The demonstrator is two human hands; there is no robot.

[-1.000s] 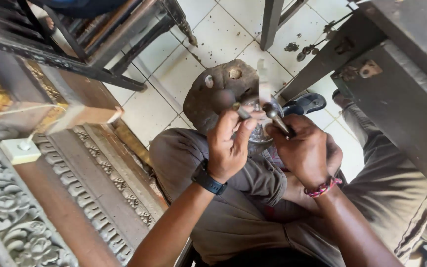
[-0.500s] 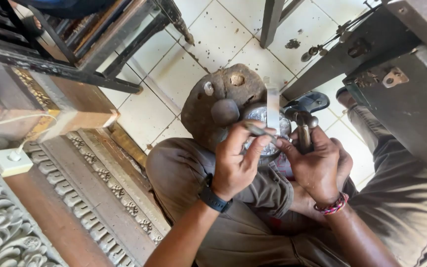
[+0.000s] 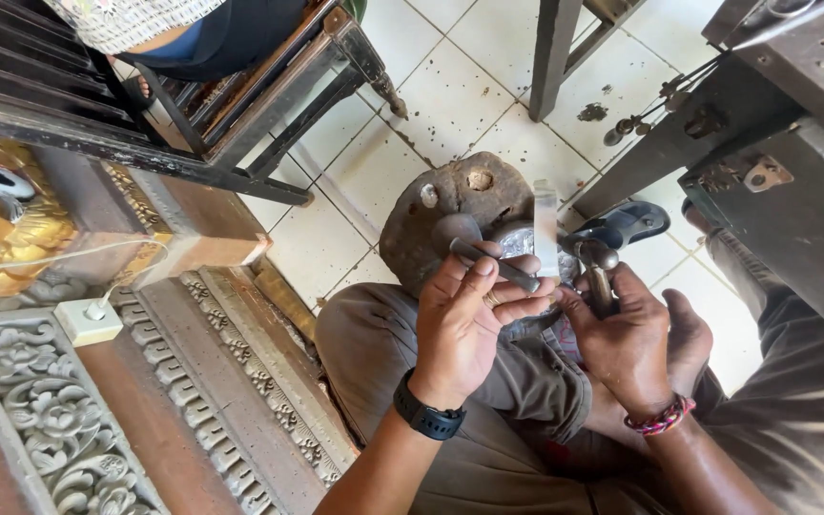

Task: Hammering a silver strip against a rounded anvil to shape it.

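The floor (image 3: 488, 57) is of pale square tiles with dark stains. At left stands a carved wooden panel (image 3: 40, 420) with flower ornaments. A dark wooden chair (image 3: 269, 105) stands above it, and dark metal furniture (image 3: 793, 191) at right. Daylight is bright.

- 2 hands: left (image 3: 464, 329), right (image 3: 627, 334)
- 1 punch (image 3: 493, 265)
- 1 hammer (image 3: 600, 267)
- 1 stone block (image 3: 455, 215)
- 1 watch (image 3: 426, 417)
- 1 bracelet (image 3: 662, 418)
- 1 sandal (image 3: 627, 224)

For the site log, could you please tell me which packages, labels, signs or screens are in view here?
None that can be made out: no package, label or sign.
Smartwatch: on the left wrist, a black band; its screen is turned away and cannot be seen.
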